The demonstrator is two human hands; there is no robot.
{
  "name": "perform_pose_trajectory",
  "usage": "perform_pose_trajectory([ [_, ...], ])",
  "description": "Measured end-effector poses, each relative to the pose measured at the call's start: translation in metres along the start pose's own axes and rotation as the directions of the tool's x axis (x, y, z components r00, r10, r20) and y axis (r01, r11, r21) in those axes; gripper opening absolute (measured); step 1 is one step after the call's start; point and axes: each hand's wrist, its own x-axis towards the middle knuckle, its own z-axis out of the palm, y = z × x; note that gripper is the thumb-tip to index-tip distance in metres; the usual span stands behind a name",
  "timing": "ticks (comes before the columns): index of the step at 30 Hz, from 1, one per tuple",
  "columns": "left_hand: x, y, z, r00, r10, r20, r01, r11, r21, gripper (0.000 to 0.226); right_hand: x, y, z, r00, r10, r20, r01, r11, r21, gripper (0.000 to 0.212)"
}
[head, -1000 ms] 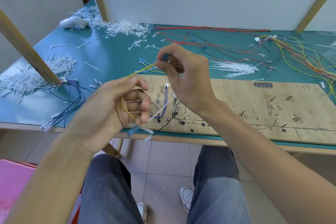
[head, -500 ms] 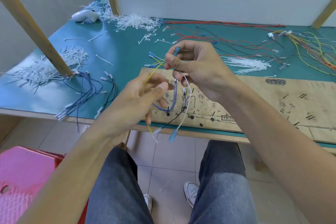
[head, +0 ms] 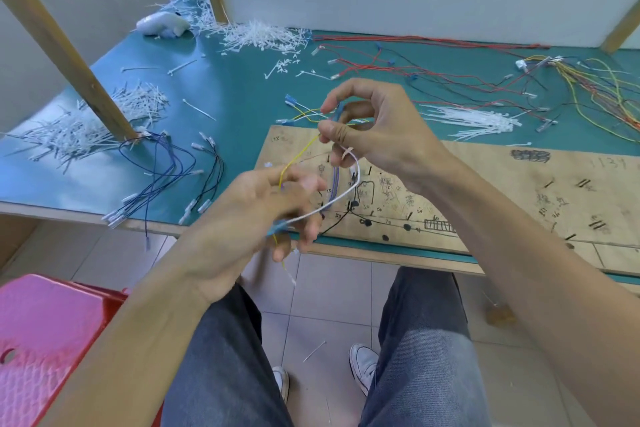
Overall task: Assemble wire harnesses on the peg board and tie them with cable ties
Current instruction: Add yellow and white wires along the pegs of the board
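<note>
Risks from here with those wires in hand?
1. The loose wires, held in air by the right hand and left hand, trail past the table edge; a slip likely drops them to the floor.
2. Their white loop hangs near the peg board and could snag the blue wire routed there.

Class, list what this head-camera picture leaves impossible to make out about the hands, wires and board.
Left hand: head view, motion blur; its grip is unclear.
Yellow wire and white wire: upper ends hidden inside the right hand.
Peg board: right end cut off by the frame; handwriting too small.
</note>
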Motion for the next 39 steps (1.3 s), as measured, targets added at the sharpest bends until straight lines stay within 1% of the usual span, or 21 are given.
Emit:
perform_pose_trajectory([
  [2, -0.003, -0.007, 0.004, 0.999, -0.031, -0.013, 0.032, 0.996, 0.084, 0.015, 0.004, 0.006, 0.0, 1.0, -0.03, -0.002, 0.029, 0.99, -0.141, 0.016],
  [4, -0.003, -0.016, 0.006, 0.997, -0.058, -0.046, 0.064, 0.986, 0.152, 0.015, 0.009, 0.012, -0.003, 1.0, -0.019, -0.011, 0.016, 0.972, -0.236, 0.01],
  [6, -0.003, -0.025, 0.006, 0.994, -0.048, -0.097, 0.067, 0.978, 0.195, 0.018, 0.015, 0.019, -0.007, 1.0, 0.0, -0.027, -0.01, 0.939, -0.344, 0.008],
  [8, -0.002, -0.03, 0.005, 0.988, -0.024, -0.155, 0.06, 0.972, 0.229, 0.017, 0.02, 0.025, -0.008, 0.999, 0.016, -0.033, -0.03, 0.881, -0.472, 0.01],
  [9, 0.0, -0.032, 0.005, 0.983, -0.016, -0.181, 0.062, 0.966, 0.253, 0.015, 0.023, 0.027, -0.007, 0.999, 0.024, -0.039, -0.041, 0.86, -0.509, 0.015],
  [12, 0.006, -0.035, 0.006, 0.969, 0.029, -0.243, 0.059, 0.935, 0.349, 0.008, 0.032, 0.035, -0.004, 0.997, 0.024, -0.076, -0.061, 0.849, -0.526, 0.031],
  [15, 0.011, -0.035, 0.008, 0.961, 0.089, -0.262, 0.042, 0.889, 0.457, 0.005, 0.036, 0.042, -0.003, 0.994, 0.028, -0.108, -0.084, 0.822, -0.563, 0.035],
  [19, 0.014, -0.036, 0.012, 0.962, 0.068, -0.264, 0.06, 0.892, 0.448, 0.013, 0.038, 0.051, -0.001, 0.996, 0.005, -0.085, -0.056, 0.797, -0.601, 0.036],
  [24, 0.014, -0.039, 0.011, 0.968, 0.028, -0.249, 0.089, 0.891, 0.444, 0.018, 0.038, 0.053, -0.002, 0.998, -0.018, -0.068, -0.028, 0.783, -0.622, 0.03],
  [26, 0.014, -0.04, 0.01, 0.97, 0.017, -0.242, 0.095, 0.89, 0.446, 0.019, 0.038, 0.052, -0.001, 0.999, -0.036, -0.034, 0.005, 0.759, -0.651, 0.025],
  [29, 0.013, -0.04, 0.007, 0.976, 0.003, -0.219, 0.105, 0.871, 0.479, 0.021, 0.036, 0.05, 0.001, 0.993, -0.107, 0.054, 0.113, 0.692, -0.713, 0.015],
  [31, 0.012, -0.039, 0.004, 0.977, -0.006, -0.213, 0.113, 0.862, 0.494, 0.022, 0.034, 0.051, 0.001, 0.989, -0.119, 0.085, 0.142, 0.656, -0.741, 0.01],
  [35, 0.009, -0.04, -0.003, 0.973, -0.044, -0.225, 0.149, 0.868, 0.474, 0.019, 0.032, 0.054, 0.003, 0.978, -0.081, 0.19, 0.198, 0.622, -0.757, 0.01],
  [39, 0.01, -0.039, -0.006, 0.973, -0.043, -0.229, 0.155, 0.85, 0.503, 0.016, 0.031, 0.052, 0.007, 0.959, -0.082, 0.271, 0.272, 0.533, -0.801, 0.012],
])
